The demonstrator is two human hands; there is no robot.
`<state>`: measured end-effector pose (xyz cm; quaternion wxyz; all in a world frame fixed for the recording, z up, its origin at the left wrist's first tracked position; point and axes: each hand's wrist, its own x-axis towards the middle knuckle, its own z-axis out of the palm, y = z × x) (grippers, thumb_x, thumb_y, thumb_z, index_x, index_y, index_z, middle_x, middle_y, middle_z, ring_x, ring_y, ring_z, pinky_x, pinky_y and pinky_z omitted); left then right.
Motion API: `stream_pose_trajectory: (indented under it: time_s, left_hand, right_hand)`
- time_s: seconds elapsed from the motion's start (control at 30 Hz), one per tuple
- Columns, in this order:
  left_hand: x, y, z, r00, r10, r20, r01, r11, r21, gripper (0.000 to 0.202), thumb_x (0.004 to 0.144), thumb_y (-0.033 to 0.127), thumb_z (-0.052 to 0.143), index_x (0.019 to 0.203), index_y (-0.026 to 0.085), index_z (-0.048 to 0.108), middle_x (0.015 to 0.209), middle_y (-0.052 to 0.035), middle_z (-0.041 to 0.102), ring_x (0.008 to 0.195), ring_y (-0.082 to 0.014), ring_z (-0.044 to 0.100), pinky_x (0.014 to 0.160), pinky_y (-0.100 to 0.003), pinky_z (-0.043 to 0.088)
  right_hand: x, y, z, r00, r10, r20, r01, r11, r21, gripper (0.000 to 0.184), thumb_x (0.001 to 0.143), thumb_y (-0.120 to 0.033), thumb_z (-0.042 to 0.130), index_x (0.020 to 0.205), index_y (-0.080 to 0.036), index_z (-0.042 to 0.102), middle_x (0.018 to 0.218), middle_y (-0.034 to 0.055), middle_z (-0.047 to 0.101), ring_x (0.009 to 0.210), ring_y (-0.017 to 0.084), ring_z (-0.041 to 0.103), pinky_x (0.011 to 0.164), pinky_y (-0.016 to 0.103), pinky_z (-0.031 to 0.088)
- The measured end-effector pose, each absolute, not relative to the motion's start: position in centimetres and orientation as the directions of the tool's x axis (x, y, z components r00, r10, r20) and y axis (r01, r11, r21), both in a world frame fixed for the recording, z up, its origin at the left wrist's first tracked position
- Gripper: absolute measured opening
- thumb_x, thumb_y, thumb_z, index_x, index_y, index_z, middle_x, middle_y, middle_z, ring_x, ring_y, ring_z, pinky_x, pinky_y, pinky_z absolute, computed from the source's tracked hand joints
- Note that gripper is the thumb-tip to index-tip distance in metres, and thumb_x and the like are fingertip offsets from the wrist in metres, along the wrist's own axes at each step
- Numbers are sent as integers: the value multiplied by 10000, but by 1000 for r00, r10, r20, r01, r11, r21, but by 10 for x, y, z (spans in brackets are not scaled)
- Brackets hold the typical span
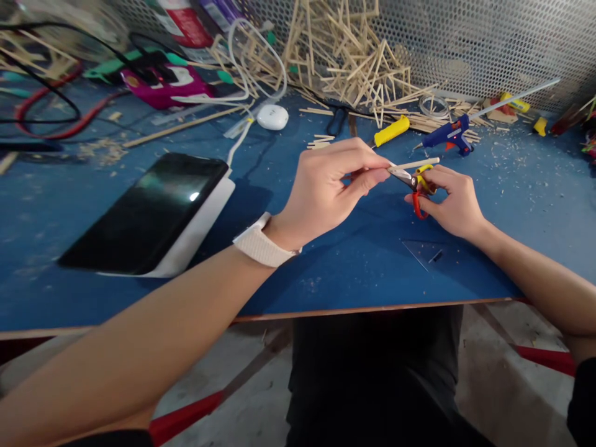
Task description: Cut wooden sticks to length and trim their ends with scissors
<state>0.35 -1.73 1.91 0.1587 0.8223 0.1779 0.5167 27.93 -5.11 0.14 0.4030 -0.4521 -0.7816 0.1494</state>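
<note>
Over the blue table, my left hand (333, 186) pinches the end of a short, thin wooden stick (419, 164) that points to the right. My right hand (449, 198) is closed around the handles of a pair of scissors (420, 208), one loop red and the other yellow. The scissor blades reach left, close beside the stick and my left fingertips; whether they touch the wood I cannot tell. A yellow-handled cutter (392, 131) lies just behind my left hand. Behind the scissors rests a blue glue gun (447, 136) with a long clear glue stick in it.
A heap of wooden sticks (354, 68) lies against the perforated metal panel (465, 37). On the left, a tablet (149, 211) leans on a white support. Behind it are a magenta power strip (162, 84), cables and a white earbud case (272, 117). A clear set square (423, 251) lies near the table's front edge.
</note>
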Motion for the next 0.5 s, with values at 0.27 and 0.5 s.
stream_pose_trajectory:
  time_s: [0.27, 0.5]
  left_hand:
    - [6, -13, 15, 322, 368, 873, 140, -930, 340, 55, 1176, 325, 844, 1167, 355, 889, 971, 15, 864, 694, -200, 731, 583, -432, 578]
    - [4, -15, 17, 349, 400, 848, 153, -917, 369, 129, 1187, 343, 816, 1220, 459, 861, 1007, 63, 859, 738, -200, 730, 598, -439, 605]
  right_hand:
    - [280, -51, 1, -271, 828, 491, 592, 545, -593, 376, 1009, -504, 892, 826, -236, 703, 819, 14, 622, 765, 176, 492, 743, 344, 493]
    - [279, -51, 0, -278, 812, 513, 558, 571, -602, 336, 1001, -407, 903, 814, -233, 685, 811, -2, 605, 748, 162, 475, 723, 333, 470]
